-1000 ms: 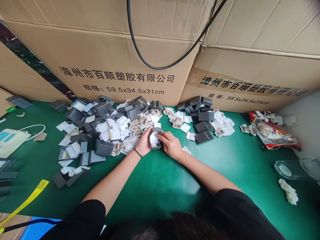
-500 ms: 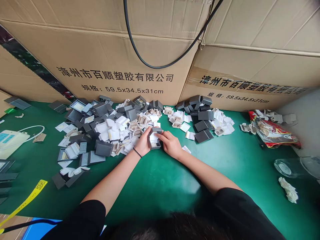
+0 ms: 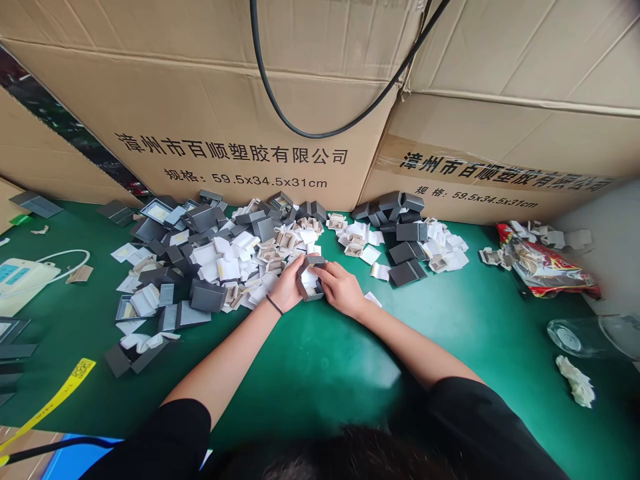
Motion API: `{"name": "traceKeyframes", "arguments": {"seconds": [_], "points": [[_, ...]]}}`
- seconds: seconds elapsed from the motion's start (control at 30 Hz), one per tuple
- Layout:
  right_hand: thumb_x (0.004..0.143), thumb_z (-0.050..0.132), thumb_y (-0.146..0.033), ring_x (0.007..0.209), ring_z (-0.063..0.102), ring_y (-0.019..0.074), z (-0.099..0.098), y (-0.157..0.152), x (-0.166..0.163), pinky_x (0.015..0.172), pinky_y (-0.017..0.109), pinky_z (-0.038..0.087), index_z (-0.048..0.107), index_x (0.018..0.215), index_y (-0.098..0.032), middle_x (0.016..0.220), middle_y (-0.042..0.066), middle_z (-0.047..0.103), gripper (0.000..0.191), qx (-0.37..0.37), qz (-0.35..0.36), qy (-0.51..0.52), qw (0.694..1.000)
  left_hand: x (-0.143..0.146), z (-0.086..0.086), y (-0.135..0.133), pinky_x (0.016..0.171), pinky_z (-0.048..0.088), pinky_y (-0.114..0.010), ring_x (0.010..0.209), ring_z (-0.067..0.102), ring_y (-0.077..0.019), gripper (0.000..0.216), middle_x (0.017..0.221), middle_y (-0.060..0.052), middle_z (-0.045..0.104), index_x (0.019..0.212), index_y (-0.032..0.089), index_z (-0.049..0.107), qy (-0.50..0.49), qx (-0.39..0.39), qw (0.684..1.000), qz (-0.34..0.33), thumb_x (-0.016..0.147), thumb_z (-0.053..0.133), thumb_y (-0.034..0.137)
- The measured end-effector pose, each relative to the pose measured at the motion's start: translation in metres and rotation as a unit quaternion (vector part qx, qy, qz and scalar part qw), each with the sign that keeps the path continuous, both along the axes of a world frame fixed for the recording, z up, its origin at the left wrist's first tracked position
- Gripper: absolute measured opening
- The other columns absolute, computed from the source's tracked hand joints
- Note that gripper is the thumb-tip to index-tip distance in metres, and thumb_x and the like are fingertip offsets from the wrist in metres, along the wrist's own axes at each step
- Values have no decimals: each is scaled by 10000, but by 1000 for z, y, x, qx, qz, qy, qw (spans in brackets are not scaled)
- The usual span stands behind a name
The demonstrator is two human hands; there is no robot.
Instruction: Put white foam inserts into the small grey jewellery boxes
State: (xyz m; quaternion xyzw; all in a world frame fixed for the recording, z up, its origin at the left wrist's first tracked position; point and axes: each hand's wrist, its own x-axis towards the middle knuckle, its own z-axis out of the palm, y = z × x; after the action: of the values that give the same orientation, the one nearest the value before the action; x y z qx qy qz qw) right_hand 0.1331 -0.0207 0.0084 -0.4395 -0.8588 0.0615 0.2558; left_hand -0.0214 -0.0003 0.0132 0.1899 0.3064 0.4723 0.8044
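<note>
I'd hold the left hand [image 3: 287,288] still, fingers clamped on the small box [image 3: 314,295] between both hands, while the right hand [image 3: 344,288], fingers apart or together I can't tell, gently smooths the white paper [image 3: 309,281] inside.

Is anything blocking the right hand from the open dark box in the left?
Nothing visible: the right hand's fingers are at the opening of the dark box held in the left hand. The heap of boxes and white pieces lies beyond the left forearm, off that path.
</note>
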Motion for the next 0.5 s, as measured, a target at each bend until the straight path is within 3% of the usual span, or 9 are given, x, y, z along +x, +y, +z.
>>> {"name": "traceKeyframes", "arguments": {"seconds": [0.23, 0.5], "points": [[912, 447, -423, 637, 627, 112, 1, -4, 0, 537, 227, 336, 634, 1126, -235, 771, 9, 720, 341, 8, -32, -17, 999, 1, 4, -5, 782, 499, -338, 930, 650, -229, 330, 950, -102, 690, 1091, 157, 579, 48, 39, 998, -22, 856, 531, 382], [922, 442, -401, 570, 611, 90, -5, -2, -2, 497, 238, 259, 678, 1012, -227, 734, 10, 725, 307, 37, -56, -46, 997, 1, 4, -6, 819, 492, -347, 987, 638, -243, 373, 984, -107, 684, 1109, 161, 561, 63, 79, 994, -34, 838, 558, 418]]}}
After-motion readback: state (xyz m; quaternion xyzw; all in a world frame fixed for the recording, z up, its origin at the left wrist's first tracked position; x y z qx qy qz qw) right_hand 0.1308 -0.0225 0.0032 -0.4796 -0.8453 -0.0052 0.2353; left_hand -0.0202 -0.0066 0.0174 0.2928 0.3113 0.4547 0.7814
